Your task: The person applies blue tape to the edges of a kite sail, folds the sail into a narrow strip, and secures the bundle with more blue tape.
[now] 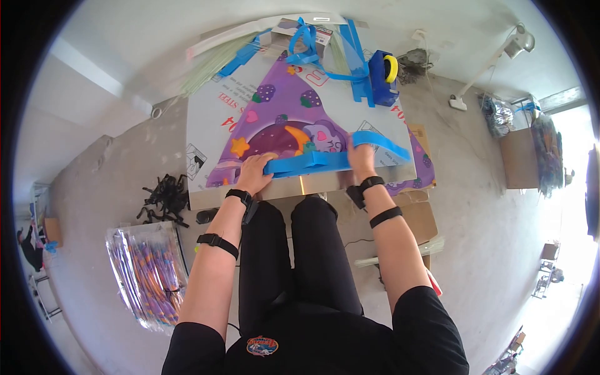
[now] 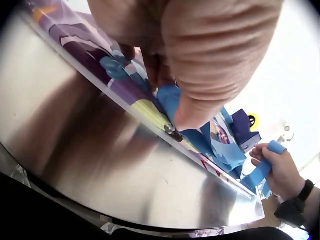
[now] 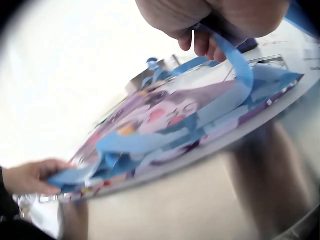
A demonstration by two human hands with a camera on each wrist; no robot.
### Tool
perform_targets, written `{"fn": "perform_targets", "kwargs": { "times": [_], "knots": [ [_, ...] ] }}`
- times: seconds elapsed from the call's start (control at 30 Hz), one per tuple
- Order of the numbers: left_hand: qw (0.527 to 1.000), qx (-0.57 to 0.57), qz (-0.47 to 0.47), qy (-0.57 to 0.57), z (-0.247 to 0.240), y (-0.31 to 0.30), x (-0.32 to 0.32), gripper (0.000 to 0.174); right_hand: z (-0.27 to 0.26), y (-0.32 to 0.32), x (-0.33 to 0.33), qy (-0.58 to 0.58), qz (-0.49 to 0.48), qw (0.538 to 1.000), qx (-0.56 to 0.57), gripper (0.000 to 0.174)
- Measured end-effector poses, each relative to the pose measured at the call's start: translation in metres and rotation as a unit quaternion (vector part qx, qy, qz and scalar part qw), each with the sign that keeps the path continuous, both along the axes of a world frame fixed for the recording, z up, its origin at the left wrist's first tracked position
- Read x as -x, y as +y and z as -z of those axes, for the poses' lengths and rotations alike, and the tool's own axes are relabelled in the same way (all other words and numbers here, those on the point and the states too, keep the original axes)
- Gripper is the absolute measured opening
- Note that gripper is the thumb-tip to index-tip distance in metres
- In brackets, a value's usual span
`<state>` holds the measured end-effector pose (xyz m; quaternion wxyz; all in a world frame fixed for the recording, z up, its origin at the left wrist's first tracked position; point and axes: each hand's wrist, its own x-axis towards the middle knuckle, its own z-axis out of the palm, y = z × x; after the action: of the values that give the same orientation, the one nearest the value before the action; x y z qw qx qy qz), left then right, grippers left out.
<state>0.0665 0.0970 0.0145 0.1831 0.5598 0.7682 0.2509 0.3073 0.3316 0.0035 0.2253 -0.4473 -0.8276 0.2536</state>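
Observation:
A purple printed triangular sheet [image 1: 284, 115] with cartoon pictures lies on the white-covered table, its long edge along the near side. Over that edge runs a blue ribbon [image 1: 312, 164], folded and loosely looped in the middle. At the ribbon's left end my left hand [image 1: 255, 174] pinches it against the sheet's edge, the thumb on top in the left wrist view. Farther right, my right hand [image 1: 361, 156] grips the ribbon, and a free length curves out beyond it. The right wrist view shows the ribbon [image 3: 165, 137] slack between both hands, raised at the right hand [image 3: 215, 20].
A blue tape dispenser [image 1: 383, 87] with a yellow roll stands at the back right. More blue ribbon [image 1: 304, 49] lies in curls at the back, beside thin pale rods [image 1: 219, 62]. Black straps [image 1: 165, 197] and a plastic-wrapped bundle [image 1: 147, 269] are left of the table.

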Motion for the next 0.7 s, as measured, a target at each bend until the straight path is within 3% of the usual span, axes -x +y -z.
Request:
{"fn": "perform_targets", "kwargs": {
  "times": [0.03, 0.17, 0.23, 0.33, 0.4, 0.47, 0.53, 0.63, 0.7],
  "knots": [
    [1.000, 0.002, 0.000, 0.002, -0.003, 0.001, 0.000, 0.052, 0.003, -0.012, 0.011, -0.044, -0.060, 0.997, -0.019, 0.034],
    [0.999, 0.041, -0.002, -0.009, -0.010, 0.002, 0.000, 0.053, 0.010, -0.049, 0.033, -0.053, -0.147, 0.988, -0.007, 0.030],
    [0.998, 0.052, 0.000, -0.017, -0.014, 0.006, 0.002, 0.053, 0.013, -0.056, 0.036, -0.056, -0.203, 0.973, -0.090, 0.041],
    [0.994, 0.104, 0.002, -0.044, -0.023, 0.015, 0.000, 0.057, 0.010, -0.060, 0.036, -0.054, -0.208, 0.973, -0.083, 0.045],
    [0.994, -0.050, 0.025, 0.094, -0.029, 0.031, -0.014, 0.067, 0.009, -0.059, 0.037, -0.046, -0.213, 0.972, -0.086, 0.046],
    [0.993, -0.059, 0.040, 0.097, -0.028, 0.055, -0.033, 0.075, 0.006, -0.059, 0.037, -0.039, -0.219, 0.971, -0.089, 0.047],
    [0.998, -0.047, 0.017, -0.034, -0.013, 0.076, -0.049, 0.077, 0.002, -0.063, 0.037, -0.032, -0.207, 0.975, -0.079, 0.048],
    [0.997, 0.035, -0.055, -0.028, -0.005, 0.093, -0.059, 0.071, 0.005, -0.061, 0.038, -0.025, -0.210, 0.973, -0.091, 0.049],
    [0.998, 0.033, -0.029, -0.041, -0.001, 0.094, -0.056, 0.065, 0.007, -0.059, 0.037, -0.025, -0.211, 0.973, -0.089, 0.050]
  ]
}}
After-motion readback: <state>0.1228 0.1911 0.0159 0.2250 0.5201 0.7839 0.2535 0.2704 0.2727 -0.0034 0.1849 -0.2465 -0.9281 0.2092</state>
